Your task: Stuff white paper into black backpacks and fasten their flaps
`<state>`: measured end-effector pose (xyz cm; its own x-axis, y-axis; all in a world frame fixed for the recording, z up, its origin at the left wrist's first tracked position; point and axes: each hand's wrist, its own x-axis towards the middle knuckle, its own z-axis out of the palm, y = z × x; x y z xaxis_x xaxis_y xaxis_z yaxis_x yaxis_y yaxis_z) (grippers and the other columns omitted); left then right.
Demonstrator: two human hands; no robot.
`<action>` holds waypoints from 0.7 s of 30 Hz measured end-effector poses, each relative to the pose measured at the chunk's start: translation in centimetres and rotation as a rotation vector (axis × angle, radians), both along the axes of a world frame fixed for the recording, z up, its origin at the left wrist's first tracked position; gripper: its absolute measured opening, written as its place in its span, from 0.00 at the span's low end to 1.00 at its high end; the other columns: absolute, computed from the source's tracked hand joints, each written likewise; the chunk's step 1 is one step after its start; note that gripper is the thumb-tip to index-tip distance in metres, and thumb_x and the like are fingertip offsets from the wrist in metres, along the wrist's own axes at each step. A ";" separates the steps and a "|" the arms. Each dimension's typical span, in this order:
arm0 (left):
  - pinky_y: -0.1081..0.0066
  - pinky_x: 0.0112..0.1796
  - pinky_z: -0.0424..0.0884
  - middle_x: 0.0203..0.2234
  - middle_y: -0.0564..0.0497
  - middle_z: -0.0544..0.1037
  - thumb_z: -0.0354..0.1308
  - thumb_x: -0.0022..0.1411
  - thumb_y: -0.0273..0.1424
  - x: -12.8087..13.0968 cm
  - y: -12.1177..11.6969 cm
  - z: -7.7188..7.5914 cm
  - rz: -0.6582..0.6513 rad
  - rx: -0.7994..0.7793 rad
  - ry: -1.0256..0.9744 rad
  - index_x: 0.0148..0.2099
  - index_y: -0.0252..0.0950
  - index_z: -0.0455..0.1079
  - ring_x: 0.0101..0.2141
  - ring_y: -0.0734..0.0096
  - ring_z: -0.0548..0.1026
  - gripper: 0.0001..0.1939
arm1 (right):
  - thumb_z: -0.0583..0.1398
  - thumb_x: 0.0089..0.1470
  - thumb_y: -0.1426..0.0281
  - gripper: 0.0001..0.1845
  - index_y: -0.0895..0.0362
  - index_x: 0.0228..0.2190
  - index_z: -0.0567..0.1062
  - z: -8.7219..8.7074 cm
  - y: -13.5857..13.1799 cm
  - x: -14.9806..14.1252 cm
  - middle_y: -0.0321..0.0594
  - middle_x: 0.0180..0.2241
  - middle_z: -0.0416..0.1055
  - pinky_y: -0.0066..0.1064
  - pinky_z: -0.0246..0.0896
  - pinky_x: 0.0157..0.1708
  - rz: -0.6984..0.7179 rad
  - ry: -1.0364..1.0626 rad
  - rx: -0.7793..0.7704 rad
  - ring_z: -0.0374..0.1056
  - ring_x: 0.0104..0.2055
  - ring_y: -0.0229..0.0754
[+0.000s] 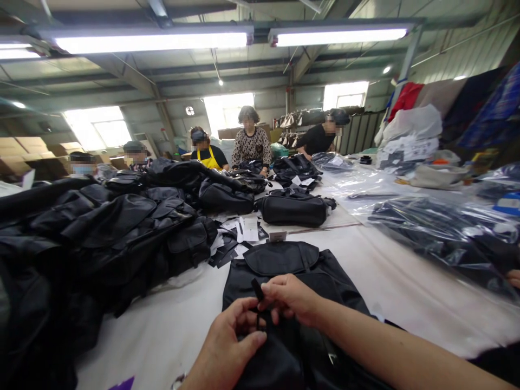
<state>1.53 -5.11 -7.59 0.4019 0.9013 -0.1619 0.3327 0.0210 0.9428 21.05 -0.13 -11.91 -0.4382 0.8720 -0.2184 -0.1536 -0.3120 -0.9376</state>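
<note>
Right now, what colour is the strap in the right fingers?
Black strap, best in head view.

Left hand (231,338) and right hand (290,297) (both bare) lie close together, fingers curled; the right forearm (390,341) slants.

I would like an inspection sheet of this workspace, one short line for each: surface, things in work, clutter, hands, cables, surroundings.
Surface: pale tabletop, partly covered by goods.
Things in work: black bag lying before the person; black strap raised above it.
Clutter: heap of black bags on the left; loose tags beyond the work; plastic-wrapped goods on the right.
Hands: right hand pinches the strap; left hand is close beside it, its grip unclear.
Cables: nothing seen on the tabletop.
Surroundings: several people across the table; lit tube lights overhead.
</note>
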 end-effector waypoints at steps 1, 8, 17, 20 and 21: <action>0.67 0.43 0.71 0.40 0.50 0.80 0.59 0.55 0.25 -0.1 0.0 -0.1 0.002 -0.015 -0.011 0.54 0.37 0.65 0.42 0.66 0.77 0.23 | 0.65 0.47 0.50 0.26 0.61 0.32 0.72 0.0 0.1 -0.1 0.46 0.33 0.78 0.20 0.36 0.11 -0.015 0.009 -0.048 0.69 0.18 0.34; 0.68 0.42 0.71 0.41 0.48 0.80 0.58 0.55 0.23 -0.5 0.0 -0.6 0.002 -0.038 -0.078 0.55 0.36 0.63 0.42 0.66 0.78 0.24 | 0.69 0.39 0.64 0.18 0.61 0.32 0.72 0.1 -0.1 -0.5 0.38 0.24 0.73 0.18 0.39 0.10 -0.093 -0.024 -0.189 0.67 0.18 0.33; 0.68 0.44 0.72 0.40 0.49 0.80 0.58 0.53 0.23 -0.6 -0.4 -1.1 0.070 0.014 -0.050 0.51 0.37 0.65 0.42 0.66 0.79 0.21 | 0.70 0.34 0.70 0.22 0.62 0.34 0.72 -0.6 0.3 -1.2 0.34 0.23 0.71 0.25 0.65 0.19 -0.301 0.021 -0.111 0.69 0.22 0.36; 0.68 0.44 0.72 0.39 0.50 0.80 0.58 0.53 0.23 -0.8 -0.3 -1.7 0.074 0.055 -0.047 0.51 0.37 0.66 0.41 0.67 0.79 0.21 | 0.70 0.34 0.70 0.21 0.62 0.33 0.72 -0.9 0.3 -1.6 0.35 0.22 0.71 0.27 0.67 0.20 -0.328 -0.015 -0.083 0.69 0.22 0.37; 0.68 0.44 0.73 0.39 0.50 0.80 0.58 0.53 0.23 -0.8 -0.2 -1.9 0.077 0.062 -0.047 0.50 0.37 0.66 0.41 0.67 0.78 0.21 | 0.70 0.34 0.70 0.21 0.62 0.33 0.72 -0.9 0.2 -1.8 0.34 0.22 0.71 0.27 0.67 0.20 -0.327 -0.017 -0.078 0.69 0.22 0.37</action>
